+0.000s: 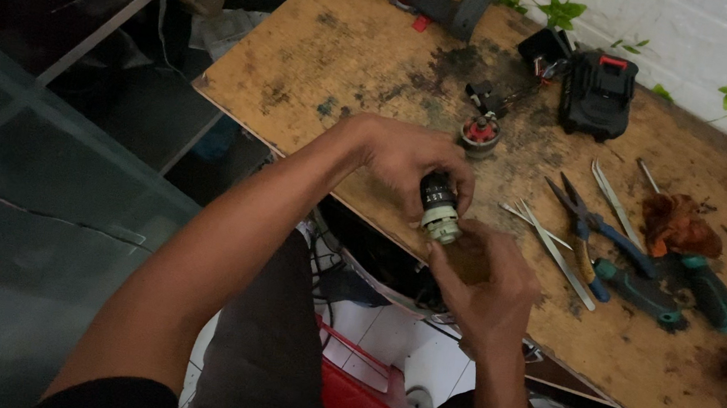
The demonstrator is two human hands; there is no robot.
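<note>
I see both hands together on a small cylindrical gearbox (439, 207) — left hand (406, 161) grips its black body, right hand (482, 285) pinches its pale end. Pliers (592, 229) lie near (on the stained wooden bench (328, 50))

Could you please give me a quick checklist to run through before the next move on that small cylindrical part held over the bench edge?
1. Left hand grip on the black and pale cylindrical gear unit: ok, fingers wrap its upper, black end.
2. Right hand on the pale lower end: ok, fingertips meet it.
3. Support under the part: not ok, it is held in the air at the stained wooden bench edge, above the floor.
4. Blue-handled pliers and metal tweezers close by: ok, lying right of the hands.
5. Small red and black motor away from the edge: ok.
6. Alignment of the part's mating faces: cannot tell, hidden by fingers.
</note>
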